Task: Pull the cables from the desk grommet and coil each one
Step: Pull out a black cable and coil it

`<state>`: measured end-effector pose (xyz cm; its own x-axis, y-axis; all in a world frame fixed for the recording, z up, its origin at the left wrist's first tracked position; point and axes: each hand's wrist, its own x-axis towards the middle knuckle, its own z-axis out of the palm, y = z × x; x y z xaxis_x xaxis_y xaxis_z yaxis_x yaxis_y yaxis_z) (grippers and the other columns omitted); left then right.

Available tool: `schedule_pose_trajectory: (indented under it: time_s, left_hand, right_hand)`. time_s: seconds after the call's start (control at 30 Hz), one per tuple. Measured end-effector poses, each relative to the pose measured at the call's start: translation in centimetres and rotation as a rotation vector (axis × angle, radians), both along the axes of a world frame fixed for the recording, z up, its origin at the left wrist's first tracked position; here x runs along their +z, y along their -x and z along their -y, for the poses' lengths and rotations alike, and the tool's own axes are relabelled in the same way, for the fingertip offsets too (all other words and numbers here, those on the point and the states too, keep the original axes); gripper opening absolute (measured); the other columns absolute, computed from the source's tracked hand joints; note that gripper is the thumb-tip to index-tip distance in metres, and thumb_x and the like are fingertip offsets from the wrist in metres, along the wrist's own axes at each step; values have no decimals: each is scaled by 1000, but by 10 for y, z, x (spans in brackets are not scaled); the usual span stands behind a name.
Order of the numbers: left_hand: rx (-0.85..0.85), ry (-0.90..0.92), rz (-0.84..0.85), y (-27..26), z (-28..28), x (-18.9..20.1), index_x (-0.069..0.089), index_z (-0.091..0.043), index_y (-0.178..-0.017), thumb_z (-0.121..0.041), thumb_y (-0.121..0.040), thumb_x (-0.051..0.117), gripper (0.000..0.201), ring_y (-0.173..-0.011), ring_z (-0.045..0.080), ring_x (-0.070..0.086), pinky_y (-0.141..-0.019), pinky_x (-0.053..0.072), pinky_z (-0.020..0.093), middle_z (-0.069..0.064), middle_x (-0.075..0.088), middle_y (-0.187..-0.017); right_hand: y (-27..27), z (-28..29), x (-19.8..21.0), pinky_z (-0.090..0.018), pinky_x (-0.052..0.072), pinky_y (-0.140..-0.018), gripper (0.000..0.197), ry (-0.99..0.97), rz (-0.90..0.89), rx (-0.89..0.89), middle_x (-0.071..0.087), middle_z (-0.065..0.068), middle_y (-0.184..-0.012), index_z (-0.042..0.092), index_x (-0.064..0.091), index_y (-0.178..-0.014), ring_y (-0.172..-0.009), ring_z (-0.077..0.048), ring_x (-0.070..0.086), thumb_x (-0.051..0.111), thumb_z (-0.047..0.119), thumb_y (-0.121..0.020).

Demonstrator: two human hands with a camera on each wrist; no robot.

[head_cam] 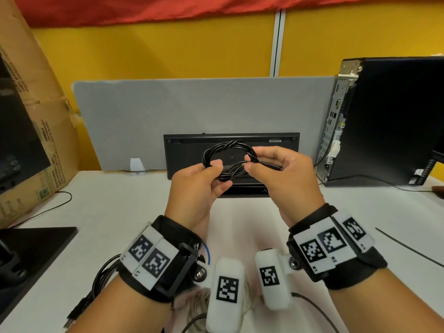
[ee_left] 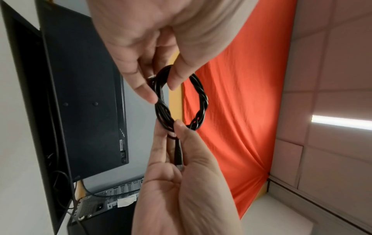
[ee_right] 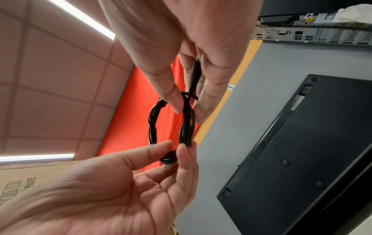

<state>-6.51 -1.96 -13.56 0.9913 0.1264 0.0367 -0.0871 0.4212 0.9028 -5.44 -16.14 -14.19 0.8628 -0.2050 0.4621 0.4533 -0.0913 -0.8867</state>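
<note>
A small coil of black cable (head_cam: pixel 230 144) hangs in the air between both hands, above the white desk (head_cam: pixel 125 212). My left hand (head_cam: pixel 216 164) pinches its left side between thumb and fingers. My right hand (head_cam: pixel 252 163) pinches the right side and also holds the cable's black plug end (head_cam: pixel 271 166). In the left wrist view the coil (ee_left: pixel 201 101) is a twisted ring between my left hand (ee_left: pixel 161 91) above and my right hand (ee_left: pixel 175 132) below. In the right wrist view my right hand (ee_right: pixel 188 111) grips coil (ee_right: pixel 153 120) and plug (ee_right: pixel 196 70), opposite my left hand (ee_right: pixel 177 147).
A black keyboard (head_cam: pixel 283 150) leans bottom-out against the grey partition (head_cam: pixel 144 116). A computer tower (head_cam: pixel 384 121) stands at the right, a cardboard box (head_cam: pixel 36 116) at the left. More black cables (head_cam: pixel 101 277) and a pale one (head_cam: pixel 197 308) lie on the desk near my wrists.
</note>
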Motion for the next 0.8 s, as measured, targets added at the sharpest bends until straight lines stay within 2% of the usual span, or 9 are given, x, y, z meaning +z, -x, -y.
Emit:
schedule_pose_trajectory:
  time_s: [0.13,0.2,0.33,0.4,0.5,0.57,0.63,0.7,0.8]
  left_hand:
    - [-18,17,-47,-3,-2,-4,69,0,-97,4,-89,60,12,-76,20,67,-67,61,29,11,71,-94]
    - [-20,15,-58,-4,-2,-6,69,-3,-94,2,-89,61,10,-77,19,70,-68,61,30,14,73,-100]
    - [-88,-16,-26,-5,-2,-7,73,-11,-87,-14,-90,66,8,-80,19,65,-72,54,30,11,74,-90]
    - [-158,41,11,-5,-3,-4,75,-11,-83,-21,-90,65,16,-73,16,62,-70,54,28,8,71,-81]
    - [-207,122,46,-7,-5,-1,77,-7,-79,-23,-90,64,24,-71,17,63,-74,58,30,12,71,-84]
    - [-236,91,55,-7,-7,-1,76,-7,-78,-27,-89,64,26,-71,18,64,-72,58,30,13,72,-85]
    - [-280,48,79,-6,-7,0,77,-7,-85,-30,-87,63,27,-75,18,65,-73,58,29,13,73,-89]
    - [-345,-1,149,-4,-7,0,72,-2,-102,-26,-88,60,31,-91,23,67,-82,57,29,19,71,-104]
    - [-393,-124,222,-1,-3,-2,64,2,-115,-14,-85,59,34,-104,27,69,-85,56,28,21,71,-109]
  right_hand:
    - [-3,2,-3,-39,57,-88,30,-37,-87,18,75,-2,-95,21,72,-97,-94,-14,72,76,2,-75]
    - [-3,3,-5,-43,57,-87,28,-45,-126,29,75,-4,-95,18,72,-99,-91,-19,72,74,2,-76]
    - [-5,4,-2,-45,57,-87,29,-122,-213,153,74,-14,-95,7,68,-102,-92,-29,72,60,-12,-81]
    - [-5,5,1,-42,58,-81,36,-244,-294,281,72,-19,-93,0,63,-110,-90,-32,71,50,-19,-82]
    - [-2,8,5,-32,55,-65,40,-302,-384,396,70,-17,-85,-1,59,-115,-78,-28,67,45,-19,-83]
    - [0,7,7,-30,51,-62,40,-314,-412,441,66,-19,-87,-2,60,-116,-77,-28,62,43,-17,-83]
    - [2,7,8,-30,49,-61,43,-327,-431,445,63,-21,-91,-4,57,-120,-79,-28,60,41,-16,-82]
    - [2,6,11,-32,50,-62,45,-346,-442,406,60,-22,-95,-4,53,-124,-82,-30,58,39,-15,-83]
    - [5,13,17,-39,58,-66,39,-271,-448,300,61,-23,-101,9,51,-115,-86,-33,62,39,-13,-84]
